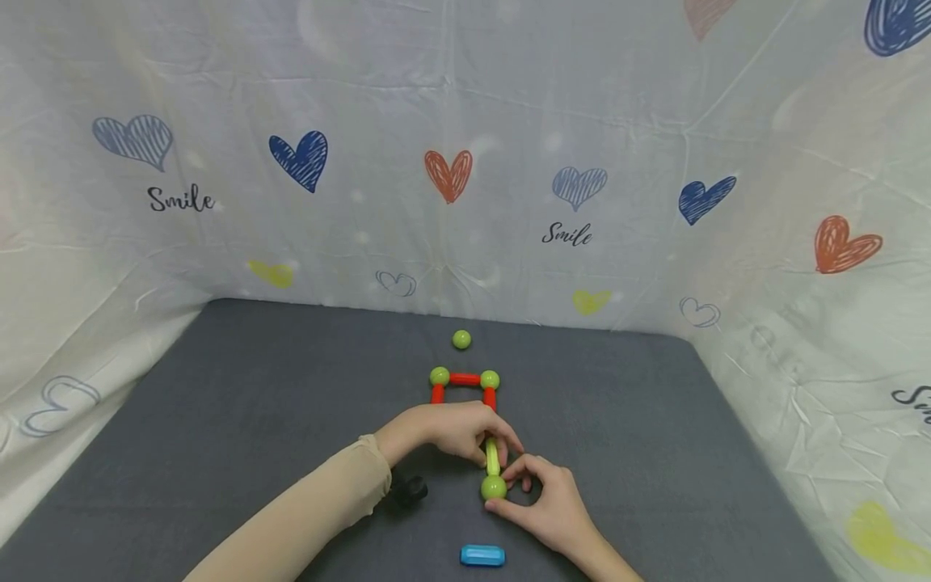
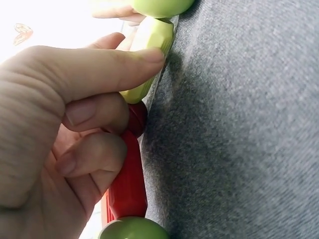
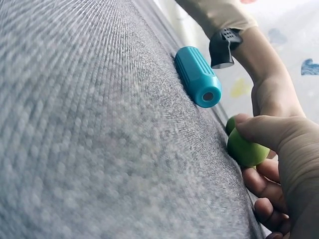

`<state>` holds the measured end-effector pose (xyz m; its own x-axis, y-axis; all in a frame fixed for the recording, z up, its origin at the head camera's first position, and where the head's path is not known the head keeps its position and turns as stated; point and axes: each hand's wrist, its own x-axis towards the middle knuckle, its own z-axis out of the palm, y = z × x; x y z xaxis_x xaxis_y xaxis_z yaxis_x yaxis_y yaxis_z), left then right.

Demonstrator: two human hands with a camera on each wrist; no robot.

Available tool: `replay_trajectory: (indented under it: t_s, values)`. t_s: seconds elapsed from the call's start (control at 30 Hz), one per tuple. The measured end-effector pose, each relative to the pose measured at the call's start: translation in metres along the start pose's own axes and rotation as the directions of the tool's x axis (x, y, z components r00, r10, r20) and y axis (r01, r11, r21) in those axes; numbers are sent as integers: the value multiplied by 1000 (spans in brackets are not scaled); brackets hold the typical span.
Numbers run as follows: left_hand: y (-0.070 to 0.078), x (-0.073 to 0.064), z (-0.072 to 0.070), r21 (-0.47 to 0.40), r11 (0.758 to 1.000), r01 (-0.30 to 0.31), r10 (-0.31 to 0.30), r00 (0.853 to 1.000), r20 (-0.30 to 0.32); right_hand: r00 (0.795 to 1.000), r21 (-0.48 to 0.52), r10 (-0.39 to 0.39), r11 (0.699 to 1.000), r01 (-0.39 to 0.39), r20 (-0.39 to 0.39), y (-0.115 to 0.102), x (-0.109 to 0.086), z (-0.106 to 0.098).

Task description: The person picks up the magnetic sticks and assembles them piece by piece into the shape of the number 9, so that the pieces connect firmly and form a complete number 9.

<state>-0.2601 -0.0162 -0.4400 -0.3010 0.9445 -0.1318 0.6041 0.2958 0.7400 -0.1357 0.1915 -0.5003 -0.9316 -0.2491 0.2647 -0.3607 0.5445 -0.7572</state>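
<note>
My left hand (image 1: 461, 430) pinches a yellow-green rod (image 1: 492, 457) between thumb and fingers, low over the table. At the rod's near end is a green ball (image 1: 494, 487), which my right hand (image 1: 549, 501) holds with thumb and fingertips. The left wrist view shows the rod's other end by a dark red piece (image 2: 137, 119), partly behind my fingers, in line with a red rod (image 2: 129, 184) and another green ball (image 2: 134, 230). Beyond my left hand, a red crossbar rod (image 1: 465, 379) joins two green balls, with red side rods running back under the hand.
A blue ribbed rod (image 1: 482, 555) lies near the front, left of my right forearm. One loose green ball (image 1: 461, 339) sits behind the red frame. A black device (image 3: 223, 47) is on my left wrist. A white cloth with printed hearts (image 1: 448, 175) hangs around the grey table (image 1: 291, 388).
</note>
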Motion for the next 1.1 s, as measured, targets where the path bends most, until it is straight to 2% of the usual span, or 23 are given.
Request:
replay_trajectory:
  t_s: [0.17,0.3,0.37,0.43,0.47,0.5,0.53,0.6,0.63,0.67,0.7,0.73,0.77,0.8,0.83,0.9,0.97,1.03,1.1]
  values:
    - [-1,-1,-2,-21,1000,-3,2,1000,-4,1000,1,-7,1000,7,-5,0,0,0]
    - [-2,-4,-2,-22,1000,-8,7,999,-33,1000,-7,12,1000,-12,-6,-1,1,0]
    - [-1,-8,-3,-23,1000,-12,10,997,-77,1000,-12,22,1000,-22,-5,-1,1,-1]
    - [-2,-14,-5,-26,1000,-10,6,986,-170,1000,-15,30,999,-30,-4,-2,1,-1]
    - [-4,-18,-6,-31,1000,-3,-4,971,-239,999,-16,34,999,-34,-3,-2,1,0]
    - [-5,-23,-8,-41,999,6,-19,948,-318,999,-17,37,999,-37,-3,-2,1,0]
    - [-7,-28,-10,-35,999,25,-37,915,-402,999,-18,41,999,-41,-2,-2,2,0]
    - [-13,-40,-12,-53,994,91,-105,825,-555,999,-17,49,999,-49,0,-2,2,0]
    - [-17,-47,-13,-67,989,131,-145,781,-608,999,-16,52,999,-52,1,-2,2,0]
    - [-21,-54,-13,-79,980,181,-189,744,-641,998,-16,57,998,-57,2,-3,2,0]
    - [-25,-61,-13,-91,968,236,-237,720,-652,998,-17,61,998,-61,3,-3,2,0]
    - [-29,-67,-13,-100,952,289,-284,710,-644,998,-17,66,998,-65,2,-3,2,0]
    - [-35,-72,-11,-108,938,329,-322,713,-622,998,-17,70,997,-70,2,-3,2,0]
    - [-40,-77,-10,-110,926,361,-353,727,-589,997,-17,74,997,-74,2,-3,2,0]
    - [-45,-80,-8,-101,920,378,-368,747,-554,997,-18,79,997,-79,1,-3,2,0]
    - [-53,-83,-4,-93,917,388,-379,777,-503,996,-16,87,996,-87,3,-2,2,-1]
    - [-60,-84,0,-89,924,371,-366,793,-487,996,-10,89,996,-89,10,-2,2,-2]
    - [-64,-84,3,-85,930,359,-350,787,-507,996,-3,89,996,-89,20,-1,2,-2]
    - [-66,-83,6,-86,931,355,-344,773,-532,996,-1,85,996,-85,26,-1,2,-2]
